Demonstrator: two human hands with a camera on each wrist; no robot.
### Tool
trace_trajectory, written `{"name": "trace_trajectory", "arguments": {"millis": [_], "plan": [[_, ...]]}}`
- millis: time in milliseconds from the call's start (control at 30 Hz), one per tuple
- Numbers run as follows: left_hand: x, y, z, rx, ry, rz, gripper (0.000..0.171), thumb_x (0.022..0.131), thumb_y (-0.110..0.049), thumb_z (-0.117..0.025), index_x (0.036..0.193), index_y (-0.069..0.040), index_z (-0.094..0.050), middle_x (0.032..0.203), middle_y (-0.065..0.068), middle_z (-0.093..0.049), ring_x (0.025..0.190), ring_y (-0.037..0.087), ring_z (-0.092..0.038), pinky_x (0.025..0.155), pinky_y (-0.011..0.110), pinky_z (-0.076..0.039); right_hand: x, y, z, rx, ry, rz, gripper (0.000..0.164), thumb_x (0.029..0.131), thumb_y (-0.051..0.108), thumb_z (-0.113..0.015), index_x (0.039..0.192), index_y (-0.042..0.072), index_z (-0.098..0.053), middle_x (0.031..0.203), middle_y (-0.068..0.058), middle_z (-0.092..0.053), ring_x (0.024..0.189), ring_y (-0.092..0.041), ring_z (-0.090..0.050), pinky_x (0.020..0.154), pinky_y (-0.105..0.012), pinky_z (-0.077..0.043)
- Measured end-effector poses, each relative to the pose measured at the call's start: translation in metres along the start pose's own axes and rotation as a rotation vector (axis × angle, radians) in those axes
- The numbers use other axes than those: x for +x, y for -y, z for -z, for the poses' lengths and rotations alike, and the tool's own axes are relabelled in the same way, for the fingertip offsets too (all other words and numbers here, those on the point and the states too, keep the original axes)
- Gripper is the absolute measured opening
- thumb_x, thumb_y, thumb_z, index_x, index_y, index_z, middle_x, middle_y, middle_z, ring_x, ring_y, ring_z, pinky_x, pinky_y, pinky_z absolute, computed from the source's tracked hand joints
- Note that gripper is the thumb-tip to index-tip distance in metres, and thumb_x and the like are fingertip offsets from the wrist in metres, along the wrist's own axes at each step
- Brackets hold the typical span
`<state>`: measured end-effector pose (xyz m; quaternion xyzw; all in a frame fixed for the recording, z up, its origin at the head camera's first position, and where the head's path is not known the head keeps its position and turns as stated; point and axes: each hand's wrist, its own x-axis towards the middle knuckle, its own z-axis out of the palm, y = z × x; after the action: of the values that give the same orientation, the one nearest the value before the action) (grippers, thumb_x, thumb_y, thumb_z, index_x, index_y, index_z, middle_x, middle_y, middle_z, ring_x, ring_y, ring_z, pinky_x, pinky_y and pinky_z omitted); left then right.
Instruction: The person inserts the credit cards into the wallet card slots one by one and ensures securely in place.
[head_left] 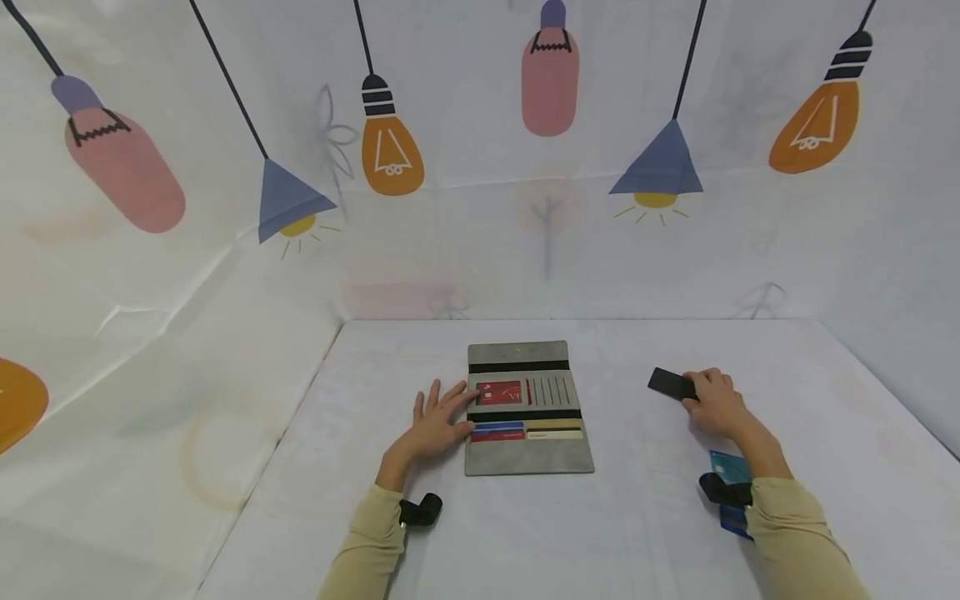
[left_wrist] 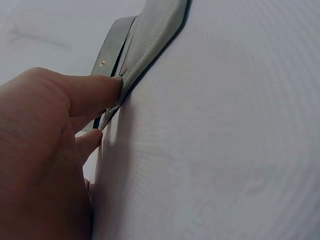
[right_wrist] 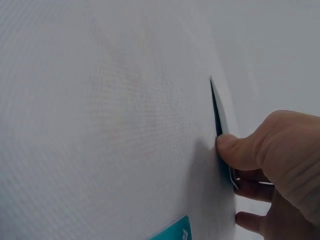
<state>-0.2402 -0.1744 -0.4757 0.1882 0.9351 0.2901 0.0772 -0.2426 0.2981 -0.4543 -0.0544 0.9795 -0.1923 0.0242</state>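
A grey card wallet lies unfolded on the white table, with a red card and several other cards in its slots. My left hand rests at the wallet's left edge, fingers spread. In the left wrist view, the thumb touches the rim of the wallet. Off to the right, my right hand pinches a thin black card by its right end. The right wrist view shows this card edge-on, close to the tabletop; whether it touches cannot be told.
Under my right wrist lie a teal card and a darker blue card, partly hidden by the wrist camera. A white wall sheet printed with lamps stands behind the table, and another bounds its left side.
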Motion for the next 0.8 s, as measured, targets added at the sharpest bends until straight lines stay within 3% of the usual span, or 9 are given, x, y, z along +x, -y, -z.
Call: {"name": "trace_trajectory", "arguments": {"millis": [800], "plan": [[0.001,0.002,-0.001,-0.001,-0.005,-0.009,0.055,0.097,-0.03,-0.057,0.15,-0.019,-0.044,0.163,0.009,-0.026,0.15,0.044,0.006,0.115,0.064,0.01,0.012,0.026,-0.006,0.002,0.026,0.045,0.047,0.093,0.006,-0.058,0.131,-0.017,-0.044,0.127,-0.042,-0.036,0.119,-0.056,-0.031,0.093,-0.073,-0.032]]}}
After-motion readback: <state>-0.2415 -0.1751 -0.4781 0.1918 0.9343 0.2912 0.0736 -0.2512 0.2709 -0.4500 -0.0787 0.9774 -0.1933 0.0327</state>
